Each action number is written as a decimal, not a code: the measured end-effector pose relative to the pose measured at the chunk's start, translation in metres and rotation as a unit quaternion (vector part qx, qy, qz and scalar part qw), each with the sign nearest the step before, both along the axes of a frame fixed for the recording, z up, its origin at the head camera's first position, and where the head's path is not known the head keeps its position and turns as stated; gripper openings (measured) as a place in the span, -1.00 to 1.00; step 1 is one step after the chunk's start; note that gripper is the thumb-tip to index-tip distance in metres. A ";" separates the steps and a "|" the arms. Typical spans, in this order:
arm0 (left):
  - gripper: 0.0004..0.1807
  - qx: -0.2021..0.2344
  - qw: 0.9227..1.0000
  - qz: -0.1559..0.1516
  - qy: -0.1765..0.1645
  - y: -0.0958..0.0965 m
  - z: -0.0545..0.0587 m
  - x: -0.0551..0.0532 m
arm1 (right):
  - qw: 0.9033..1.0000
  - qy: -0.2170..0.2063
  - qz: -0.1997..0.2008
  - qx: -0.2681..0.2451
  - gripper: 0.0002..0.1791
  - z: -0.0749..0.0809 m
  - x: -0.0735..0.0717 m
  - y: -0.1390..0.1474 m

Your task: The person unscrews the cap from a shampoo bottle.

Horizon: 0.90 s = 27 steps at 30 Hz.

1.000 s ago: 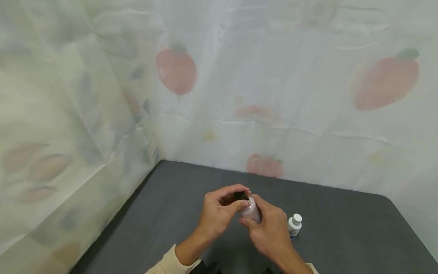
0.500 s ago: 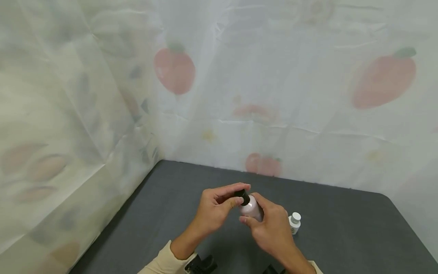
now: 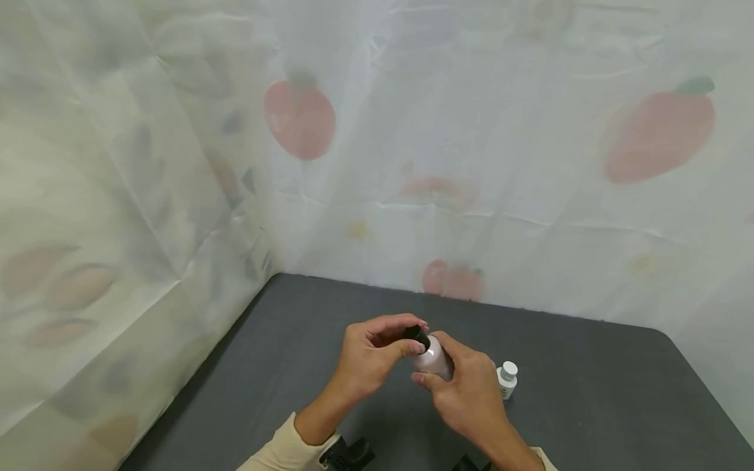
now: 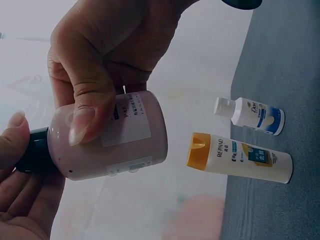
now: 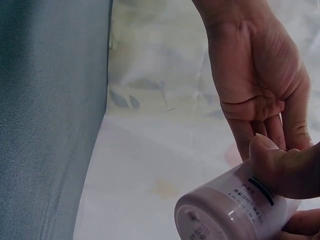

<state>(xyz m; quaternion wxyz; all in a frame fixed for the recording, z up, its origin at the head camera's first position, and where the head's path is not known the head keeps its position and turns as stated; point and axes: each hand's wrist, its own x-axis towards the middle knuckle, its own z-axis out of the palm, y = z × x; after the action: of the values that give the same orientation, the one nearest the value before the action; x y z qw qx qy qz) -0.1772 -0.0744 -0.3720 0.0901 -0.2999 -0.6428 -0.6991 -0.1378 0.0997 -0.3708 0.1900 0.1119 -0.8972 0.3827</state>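
A pale pink lotion bottle [image 3: 432, 364] with a black cap [image 3: 417, 336] is held up above the table, tilted with its cap toward the left. My right hand [image 3: 469, 390] grips the bottle's body, its thumb [image 4: 90, 112] lying across the white label in the left wrist view. The cap is pinched between the thumb and fingers of my left hand [image 3: 368, 360]. In the right wrist view the bottle's base [image 5: 202, 225] faces the camera, while the cap is hidden behind my hands.
On the dark grey table [image 3: 589, 386], a small white bottle [image 4: 257, 116] with blue print stands beside a white bottle with a yellow cap [image 4: 240, 158]. The head view shows only the small one, right of my right hand. A fruit-print sheet [image 3: 530, 144] encloses the table.
My left fingers straightened and loosened about the cap half a second ago, baring more of it, and now close round it again. My right hand keeps the bottle in nearly the same place.
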 end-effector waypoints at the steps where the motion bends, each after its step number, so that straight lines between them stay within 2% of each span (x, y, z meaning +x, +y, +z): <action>1: -0.69 -0.001 1.000 0.004 0.005 0.000 0.000 0.000 | 1.000 0.001 0.000 0.000 -0.53 0.000 0.000 0.000; 7: -0.69 -0.005 1.000 0.025 0.004 0.001 0.001 0.001 | 1.000 0.000 0.004 -0.008 -0.53 0.002 0.001 -0.001; 9: -0.64 -0.004 1.000 0.020 0.007 0.001 0.000 0.001 | 1.000 0.002 0.004 -0.010 -0.53 0.002 0.002 -0.001; 11: -0.59 0.004 1.000 0.001 0.025 0.001 -0.003 0.001 | 1.000 0.007 0.006 -0.010 -0.54 0.002 0.002 -0.001; 14: -0.54 0.020 0.996 -0.046 0.069 0.000 -0.006 0.000 | 1.000 0.014 0.006 -0.010 -0.54 0.002 0.002 -0.001; 16: -0.55 0.024 0.994 -0.075 0.081 -0.002 -0.006 0.000 | 1.000 0.016 0.004 -0.008 -0.53 0.002 0.002 0.000; 18: -0.57 0.021 0.992 -0.091 0.084 -0.003 -0.005 0.000 | 1.000 0.016 0.000 -0.007 -0.51 0.002 0.003 0.000; 22: -0.62 0.009 0.994 -0.084 0.068 -0.005 -0.004 0.002 | 1.000 0.015 -0.001 -0.005 -0.49 0.002 0.003 0.000; 27: -0.67 0.004 0.997 -0.054 0.052 -0.006 -0.004 0.002 | 1.000 0.014 -0.003 -0.006 -0.47 0.002 0.005 -0.001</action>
<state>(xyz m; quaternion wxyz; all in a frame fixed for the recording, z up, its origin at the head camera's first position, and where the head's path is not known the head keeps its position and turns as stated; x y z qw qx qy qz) -0.1749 -0.0800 -0.3755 0.0871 -0.3699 -0.6175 -0.6887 -0.1328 0.0985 -0.3691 0.2041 0.1132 -0.8925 0.3860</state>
